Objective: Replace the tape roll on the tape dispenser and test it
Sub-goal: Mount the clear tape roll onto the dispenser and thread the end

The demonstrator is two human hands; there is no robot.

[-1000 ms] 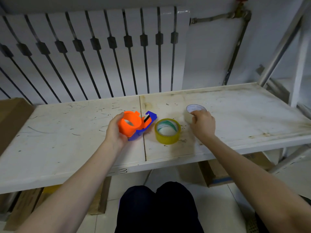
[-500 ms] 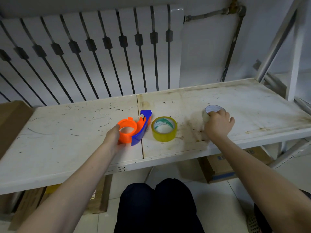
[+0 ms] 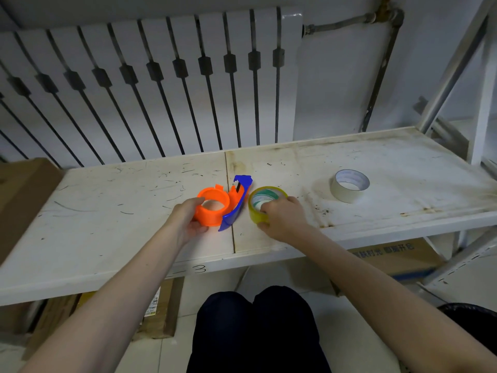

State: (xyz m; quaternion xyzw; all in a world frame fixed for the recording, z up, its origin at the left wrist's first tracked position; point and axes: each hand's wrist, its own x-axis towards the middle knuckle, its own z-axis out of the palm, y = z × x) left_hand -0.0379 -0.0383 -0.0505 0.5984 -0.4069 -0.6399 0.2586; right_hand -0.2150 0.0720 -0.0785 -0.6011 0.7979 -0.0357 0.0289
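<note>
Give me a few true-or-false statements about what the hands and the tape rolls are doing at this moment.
1. The left hand grips the orange and blue tape dispenser. True.
2. The right hand holds the white tape roll. False: it grips the yellow tape roll; the white one stands apart, untouched, further right.
3. The dispenser's orange hub already carries a roll. False: the hub is bare and you can see through it.
4. The white tape roll lies flat on the white shelf, hole upward. True.
5. The yellow tape roll is to the left of the dispenser. False: it is just to its right.
</note>
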